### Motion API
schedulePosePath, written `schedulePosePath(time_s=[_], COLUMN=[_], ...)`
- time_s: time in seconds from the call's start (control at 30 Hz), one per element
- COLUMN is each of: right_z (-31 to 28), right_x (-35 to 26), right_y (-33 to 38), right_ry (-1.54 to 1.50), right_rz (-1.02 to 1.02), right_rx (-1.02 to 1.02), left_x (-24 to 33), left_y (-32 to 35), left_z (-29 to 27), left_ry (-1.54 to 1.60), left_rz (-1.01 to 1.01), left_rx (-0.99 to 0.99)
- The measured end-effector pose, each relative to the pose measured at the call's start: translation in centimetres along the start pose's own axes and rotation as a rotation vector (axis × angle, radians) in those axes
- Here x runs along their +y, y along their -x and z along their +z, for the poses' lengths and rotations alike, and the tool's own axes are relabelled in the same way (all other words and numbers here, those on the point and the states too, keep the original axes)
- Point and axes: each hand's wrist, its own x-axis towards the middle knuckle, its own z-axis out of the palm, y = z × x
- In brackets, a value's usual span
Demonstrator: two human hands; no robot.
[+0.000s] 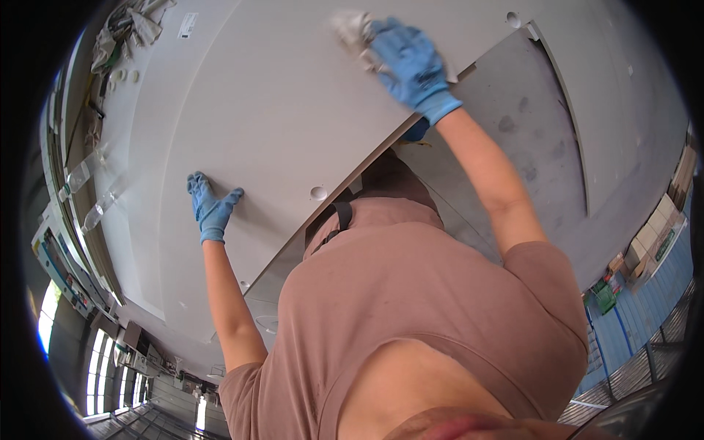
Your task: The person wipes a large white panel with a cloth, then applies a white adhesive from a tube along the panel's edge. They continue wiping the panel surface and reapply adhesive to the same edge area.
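A large light-grey panel (279, 95) spreads out before me, with round holes near its close edge. My left hand (212, 206), in a blue work glove, lies flat on it with thumb and fingers spread. Farther off and to the right, my right hand (411, 62), gloved the same way, presses a whitish cloth (353, 33) against the panel's surface. Cloth and fingertips are smeared by motion. Part of the cloth is hidden under the glove.
Two clear plastic bottles (82, 176) lie along the left side. Crumpled rags (136, 26) are heaped at the far left. The panel has a cut-out with a grey floor (513, 125) below. Cardboard pieces (649, 227) and a green object (606, 297) sit at the right.
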Motion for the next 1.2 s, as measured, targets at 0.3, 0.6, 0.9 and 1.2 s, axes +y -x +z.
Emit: schedulePosePath(time_s=[0.3, 0.6, 0.9, 1.2], right_z=[-2.4, 2.5, 4.5, -1.6], right_x=[14.3, 4.1, -30.6, -31.2], right_y=[0.3, -2.7, 3.6, 8.4], right_ry=[0.383, 0.370, -0.404, -1.021], right_rz=[0.413, 0.383, -0.221, -0.013], right_rx=[-0.003, -0.133, -0.220, -1.098], left_x=[0.4, 0.2, -1.0, -0.8], left_y=[0.5, 0.5, -0.1, 0.7], left_z=[0.4, 0.7, 1.9, 2.1], left_ry=[0.040, 0.018, -0.065, 0.027], left_rz=[0.017, 0.022, 0.042, 0.074], left_rx=[0.082, 0.107, 0.104, 0.198])
